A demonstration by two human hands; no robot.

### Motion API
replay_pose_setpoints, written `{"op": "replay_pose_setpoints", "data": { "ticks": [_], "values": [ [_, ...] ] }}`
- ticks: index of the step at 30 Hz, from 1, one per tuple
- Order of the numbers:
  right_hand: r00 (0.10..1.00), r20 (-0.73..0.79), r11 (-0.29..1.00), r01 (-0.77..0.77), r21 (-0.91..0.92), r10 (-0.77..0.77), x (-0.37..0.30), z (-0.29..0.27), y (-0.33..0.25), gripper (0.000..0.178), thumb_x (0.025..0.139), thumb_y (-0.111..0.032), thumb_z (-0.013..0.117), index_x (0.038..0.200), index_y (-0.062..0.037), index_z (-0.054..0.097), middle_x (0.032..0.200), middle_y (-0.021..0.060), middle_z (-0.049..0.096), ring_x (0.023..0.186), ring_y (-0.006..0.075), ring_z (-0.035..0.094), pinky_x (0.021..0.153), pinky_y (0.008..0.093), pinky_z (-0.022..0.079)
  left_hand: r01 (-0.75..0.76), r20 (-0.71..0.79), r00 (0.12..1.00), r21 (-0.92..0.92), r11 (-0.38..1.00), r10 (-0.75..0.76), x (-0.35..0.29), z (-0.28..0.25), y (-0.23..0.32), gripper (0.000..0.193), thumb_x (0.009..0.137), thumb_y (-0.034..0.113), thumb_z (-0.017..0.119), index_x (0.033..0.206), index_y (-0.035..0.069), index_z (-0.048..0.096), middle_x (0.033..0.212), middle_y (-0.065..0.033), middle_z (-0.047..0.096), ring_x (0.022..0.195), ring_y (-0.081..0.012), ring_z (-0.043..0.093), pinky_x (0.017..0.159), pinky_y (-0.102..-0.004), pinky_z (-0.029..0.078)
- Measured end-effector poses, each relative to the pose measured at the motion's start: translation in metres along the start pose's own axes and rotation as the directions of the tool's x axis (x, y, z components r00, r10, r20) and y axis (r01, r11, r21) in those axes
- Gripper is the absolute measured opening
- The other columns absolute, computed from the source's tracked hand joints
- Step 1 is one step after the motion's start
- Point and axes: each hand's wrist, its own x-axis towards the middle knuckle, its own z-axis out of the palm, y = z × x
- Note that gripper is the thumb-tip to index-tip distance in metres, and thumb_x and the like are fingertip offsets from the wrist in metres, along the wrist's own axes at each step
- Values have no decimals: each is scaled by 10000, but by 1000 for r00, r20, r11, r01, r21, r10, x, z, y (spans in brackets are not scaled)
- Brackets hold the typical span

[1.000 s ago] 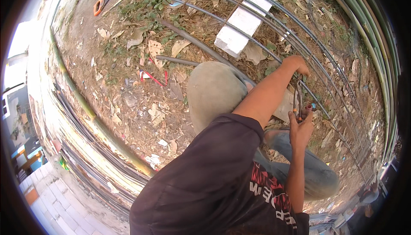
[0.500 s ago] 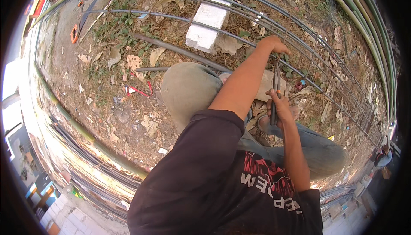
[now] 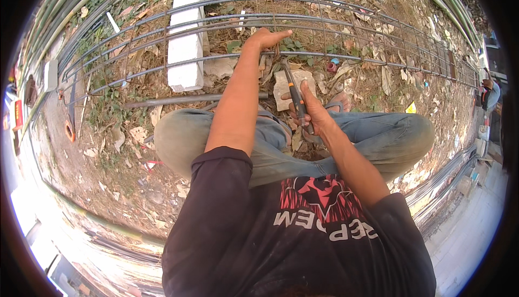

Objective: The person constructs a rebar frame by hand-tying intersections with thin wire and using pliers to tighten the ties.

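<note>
A long cage of steel reinforcing bars [image 3: 227, 56] with thin wire stirrups runs across the ground in front of me. My left hand [image 3: 266, 38] reaches over its near bar, beside a rusty stirrup. One finger stretches out to the right along the bars; the other fingers are partly hidden, and I see nothing held there. In my right hand [image 3: 312, 108] is a pair of pincers [image 3: 294, 94] with dark, orange-marked handles. Their jaws point away from me and meet the near bar at the stirrup, just right of my left hand. The tie itself is too small to make out.
A white block [image 3: 185, 75] props the cage at left. A metal pipe [image 3: 189, 100] and a flat stone [image 3: 289, 87] lie before my crossed legs. Bamboo poles [image 3: 51, 13] line the far left. An orange-handled saw [image 3: 70, 129] lies at left. Another person [image 3: 491, 89] is far right.
My view has swung to the right, so the cage now runs more level across it. My left forearm is more upright, and its finger is now stretched out. The pincers stay in my right hand.
</note>
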Motion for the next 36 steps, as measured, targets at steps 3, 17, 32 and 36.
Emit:
{"op": "replay_pose_setpoints", "data": {
  "ticks": [3,17,32,36],
  "values": [
    [996,-29,977,82,-198,-89,-3,-16,6,482,1011,-487,538,1063,-20,648,548,-29,450,364,51,351,343,221,289,33,-25,999,96,995,-30,-14,-7,9,1134,666,887,602,1156,-134,666,1116,-304,679,1168,-404,632,963,-509,499],
    [564,-88,147,59,-987,-821,17,-57,12,445,878,-335,673,1178,-7,657,1080,209,689,1021,390,657,887,465,510,63,200,959,537,841,-200,-126,-4,29,334,899,286,646,1031,-8,735,1031,-158,748,887,-253,737,735,-392,591],
    [731,76,417,467,-780,-678,-87,-72,-6,315,878,-179,676,1127,14,675,928,196,712,842,356,695,758,425,533,134,-170,985,810,571,10,-64,88,-42,299,931,250,563,1062,37,726,1115,-193,719,1024,-326,707,868,-444,565],
    [694,40,436,495,-752,-718,-80,-71,-17,316,893,-191,666,1125,23,679,901,191,719,815,336,698,745,397,536,7,166,969,724,689,-184,-91,28,-6,348,946,292,564,1028,-4,726,978,-222,726,967,-377,691,838,-460,531]
  ]
}}
